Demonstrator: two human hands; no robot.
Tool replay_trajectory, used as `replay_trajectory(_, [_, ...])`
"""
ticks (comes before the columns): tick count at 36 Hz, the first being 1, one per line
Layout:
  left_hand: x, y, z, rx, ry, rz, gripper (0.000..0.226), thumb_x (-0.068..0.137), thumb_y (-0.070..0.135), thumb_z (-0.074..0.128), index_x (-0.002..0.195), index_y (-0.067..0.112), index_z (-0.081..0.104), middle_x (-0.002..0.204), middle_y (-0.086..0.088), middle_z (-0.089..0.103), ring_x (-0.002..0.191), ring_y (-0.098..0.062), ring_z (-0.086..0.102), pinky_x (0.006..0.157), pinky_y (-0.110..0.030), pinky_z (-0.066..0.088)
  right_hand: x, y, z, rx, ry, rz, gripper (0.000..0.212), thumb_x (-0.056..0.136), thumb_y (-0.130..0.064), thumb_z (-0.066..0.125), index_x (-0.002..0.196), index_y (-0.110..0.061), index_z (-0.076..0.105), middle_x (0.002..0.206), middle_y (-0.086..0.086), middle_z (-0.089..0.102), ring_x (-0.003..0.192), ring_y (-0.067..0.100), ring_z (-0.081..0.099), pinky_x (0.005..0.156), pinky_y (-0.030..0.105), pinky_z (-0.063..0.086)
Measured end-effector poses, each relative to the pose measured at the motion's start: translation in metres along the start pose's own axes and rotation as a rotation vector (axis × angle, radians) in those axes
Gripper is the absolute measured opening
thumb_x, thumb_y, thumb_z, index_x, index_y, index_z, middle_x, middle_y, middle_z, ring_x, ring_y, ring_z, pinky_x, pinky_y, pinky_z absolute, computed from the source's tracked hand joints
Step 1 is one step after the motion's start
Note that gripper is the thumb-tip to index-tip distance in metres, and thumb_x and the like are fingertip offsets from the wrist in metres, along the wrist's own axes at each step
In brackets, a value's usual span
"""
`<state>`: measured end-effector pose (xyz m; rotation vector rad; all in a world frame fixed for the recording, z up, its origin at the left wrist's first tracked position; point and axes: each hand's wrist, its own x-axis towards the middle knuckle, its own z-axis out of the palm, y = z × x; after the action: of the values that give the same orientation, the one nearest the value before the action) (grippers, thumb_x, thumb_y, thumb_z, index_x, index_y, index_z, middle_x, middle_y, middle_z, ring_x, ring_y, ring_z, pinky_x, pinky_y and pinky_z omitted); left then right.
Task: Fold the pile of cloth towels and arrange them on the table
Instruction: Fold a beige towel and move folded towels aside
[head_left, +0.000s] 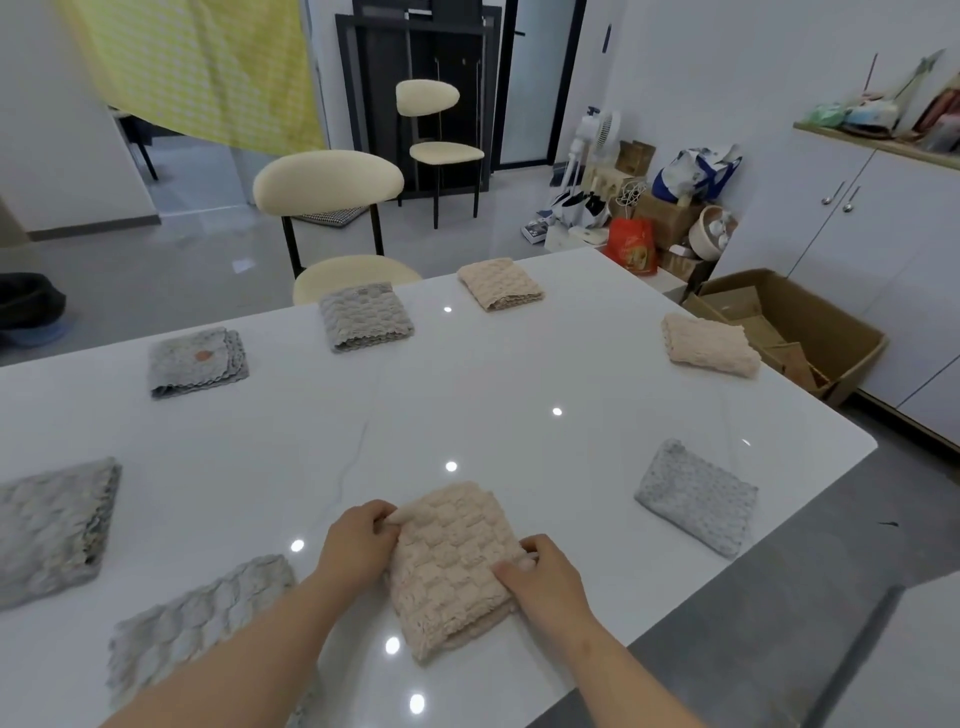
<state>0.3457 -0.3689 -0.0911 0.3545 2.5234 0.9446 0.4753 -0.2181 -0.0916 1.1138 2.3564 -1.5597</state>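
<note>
A folded beige towel (452, 566) lies near the front edge of the white table (467, 395). My left hand (358, 540) pinches its far left corner. My right hand (545, 577) grips its right edge. Other folded towels are spread over the table: grey ones at the front left (192, 613), the left edge (52, 525), the back left (197, 361), the back middle (363, 317) and the right (696, 496), and beige ones at the back (501, 284) and the far right (709, 344).
A cream chair (332, 208) is pushed in at the table's far side, and a second one stands further back. An open cardboard box (810, 322) sits on the floor off the right corner, next to white cabinets. The table edge runs diagonally at the right.
</note>
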Motion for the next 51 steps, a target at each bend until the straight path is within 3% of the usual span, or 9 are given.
replay_trajectory(5, [0.001, -0.001, -0.004, -0.066, -0.057, -0.083, 0.029, 0.09, 0.018, 0.053, 0.117, 0.009, 0.054, 0.111, -0.009, 0.056, 0.092, -0.018, 0.051, 0.076, -0.024, 0.037, -0.001, 0.002, 0.001, 0.017, 0.017, -0.036, 0.008, 0.088, -0.025, 0.057, 0.085, -0.023, 0.05, 0.087, -0.01, 0.057, 0.076, 0.003, 0.053, 0.066, 0.018, 0.044])
replay_trajectory(10, [0.006, -0.006, -0.007, -0.092, -0.065, -0.196, 0.008, 0.083, 0.014, 0.055, 0.09, 0.01, 0.053, 0.097, -0.01, 0.054, 0.073, -0.016, 0.047, 0.057, -0.022, 0.034, -0.001, -0.001, 0.004, 0.092, 0.034, -0.042, 0.009, 0.089, -0.02, 0.056, 0.083, -0.024, 0.051, 0.084, -0.012, 0.057, 0.072, -0.001, 0.053, 0.052, 0.01, 0.038])
replay_trajectory(16, [0.009, -0.011, -0.011, -0.103, -0.074, -0.133, 0.004, 0.087, 0.01, 0.051, 0.087, 0.011, 0.054, 0.073, 0.002, 0.052, 0.068, -0.011, 0.046, 0.056, -0.018, 0.034, 0.003, -0.005, 0.008, 0.091, 0.056, -0.061, 0.005, 0.09, -0.018, 0.055, 0.094, -0.02, 0.053, 0.084, -0.014, 0.056, 0.071, -0.003, 0.051, 0.049, 0.008, 0.038])
replay_trajectory(24, [0.01, -0.011, -0.008, -0.226, -0.044, -0.109, 0.015, 0.091, 0.013, 0.052, 0.101, 0.012, 0.064, 0.097, -0.005, 0.066, 0.094, -0.022, 0.06, 0.083, -0.029, 0.045, 0.01, -0.006, 0.006, 0.118, 0.132, -0.076, 0.009, 0.092, -0.015, 0.052, 0.098, -0.021, 0.051, 0.085, -0.015, 0.055, 0.075, -0.004, 0.051, 0.053, 0.008, 0.039])
replay_trajectory(31, [0.016, -0.005, -0.005, -0.32, -0.016, -0.098, 0.011, 0.089, 0.012, 0.056, 0.096, 0.017, 0.063, 0.096, -0.004, 0.064, 0.092, -0.021, 0.06, 0.083, -0.029, 0.045, 0.013, -0.007, 0.001, 0.149, 0.166, -0.07, 0.024, 0.092, -0.015, 0.052, 0.116, -0.015, 0.053, 0.097, -0.008, 0.057, 0.08, -0.003, 0.051, 0.058, 0.008, 0.04])
replay_trajectory(38, [0.023, 0.003, 0.004, -0.149, 0.104, -0.059, 0.018, 0.09, 0.009, 0.049, 0.105, 0.012, 0.059, 0.094, -0.003, 0.059, 0.085, -0.019, 0.055, 0.072, -0.023, 0.04, 0.016, -0.006, -0.003, 0.194, 0.158, -0.018, 0.023, 0.09, -0.013, 0.052, 0.113, -0.02, 0.05, 0.097, -0.008, 0.057, 0.08, -0.001, 0.05, 0.06, 0.01, 0.038])
replay_trajectory(42, [0.025, 0.014, 0.008, 0.042, 0.158, -0.002, 0.033, 0.091, 0.011, 0.043, 0.122, 0.013, 0.053, 0.122, -0.01, 0.051, 0.099, -0.02, 0.054, 0.081, -0.029, 0.044, 0.018, -0.001, -0.011, 0.145, 0.161, 0.001, 0.032, 0.091, -0.015, 0.05, 0.123, -0.014, 0.048, 0.093, -0.007, 0.052, 0.079, 0.002, 0.049, 0.061, 0.01, 0.036])
replay_trajectory(47, [0.021, 0.045, 0.017, 0.384, 0.173, 0.124, 0.037, 0.09, 0.016, 0.039, 0.123, 0.026, 0.051, 0.127, 0.002, 0.05, 0.116, -0.017, 0.045, 0.09, -0.029, 0.037, 0.016, 0.005, -0.029, 0.137, 0.161, 0.003, 0.032, 0.092, -0.016, 0.05, 0.123, -0.013, 0.047, 0.087, -0.007, 0.05, 0.075, 0.001, 0.047, 0.059, 0.01, 0.035])
replay_trajectory(51, [0.02, 0.07, 0.034, 0.436, 0.088, 0.23, 0.035, 0.091, 0.017, 0.039, 0.123, 0.025, 0.051, 0.126, 0.003, 0.051, 0.117, -0.017, 0.044, 0.093, -0.027, 0.037, 0.014, 0.012, -0.049, 0.141, 0.171, 0.013, 0.028, 0.093, -0.016, 0.047, 0.121, -0.014, 0.047, 0.086, -0.008, 0.048, 0.073, -0.001, 0.045, 0.057, 0.009, 0.034])
